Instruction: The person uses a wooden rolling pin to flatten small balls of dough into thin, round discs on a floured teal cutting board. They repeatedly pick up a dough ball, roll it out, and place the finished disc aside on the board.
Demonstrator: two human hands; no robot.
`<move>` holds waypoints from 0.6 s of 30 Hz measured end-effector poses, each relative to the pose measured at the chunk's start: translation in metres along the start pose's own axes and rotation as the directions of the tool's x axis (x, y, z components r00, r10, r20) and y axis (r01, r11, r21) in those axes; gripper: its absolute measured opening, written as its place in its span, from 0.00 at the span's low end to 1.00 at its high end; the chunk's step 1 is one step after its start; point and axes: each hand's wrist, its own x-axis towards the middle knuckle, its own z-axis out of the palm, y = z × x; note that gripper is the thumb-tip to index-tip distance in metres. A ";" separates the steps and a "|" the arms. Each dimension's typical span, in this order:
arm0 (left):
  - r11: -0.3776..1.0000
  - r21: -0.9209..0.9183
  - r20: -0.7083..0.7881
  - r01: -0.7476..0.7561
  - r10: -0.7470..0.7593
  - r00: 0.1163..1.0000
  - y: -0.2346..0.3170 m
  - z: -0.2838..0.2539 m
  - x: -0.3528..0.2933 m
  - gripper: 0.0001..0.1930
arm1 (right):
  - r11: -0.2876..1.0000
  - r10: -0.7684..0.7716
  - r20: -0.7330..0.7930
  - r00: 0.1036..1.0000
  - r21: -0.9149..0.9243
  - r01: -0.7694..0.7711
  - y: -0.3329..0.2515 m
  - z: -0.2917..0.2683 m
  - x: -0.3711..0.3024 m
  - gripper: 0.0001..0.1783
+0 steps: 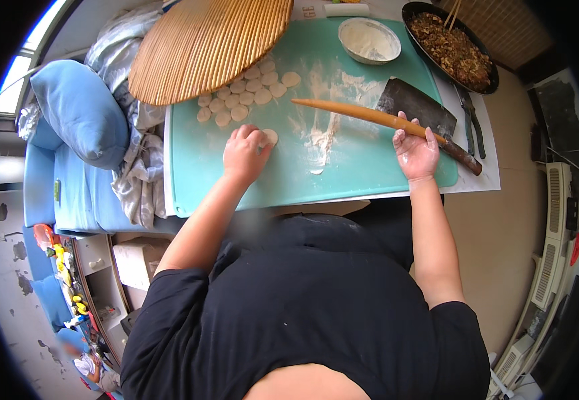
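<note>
A: Where do we find the dough round (271, 137)?
B: At our left hand's (244, 151) two o'clock, touching; whether pinched, we cannot tell. Our right hand (415, 155) holds the rolling pin (356, 113).

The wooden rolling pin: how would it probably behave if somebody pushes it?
The wooden rolling pin would likely roll, since its body looks round. Its narrowing tip may make it curve aside. It seems stiff: no sag shows beyond the right hand.
</note>
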 end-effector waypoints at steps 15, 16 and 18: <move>0.966 -0.231 0.062 0.117 -0.105 0.993 0.030 0.005 -0.031 0.19 | 0.959 -0.175 -0.449 0.876 -0.281 0.047 0.009 0.016 -0.002 0.20; 0.986 -0.160 0.035 0.050 -0.045 0.998 0.033 0.004 -0.030 0.20 | 0.967 -0.173 -0.448 0.877 -0.248 0.064 0.007 0.015 -0.003 0.21; 0.997 -0.005 -0.007 -0.078 0.078 0.997 0.043 -0.002 -0.031 0.23 | 0.973 -0.158 -0.373 0.914 -0.215 0.080 -0.001 0.011 -0.007 0.22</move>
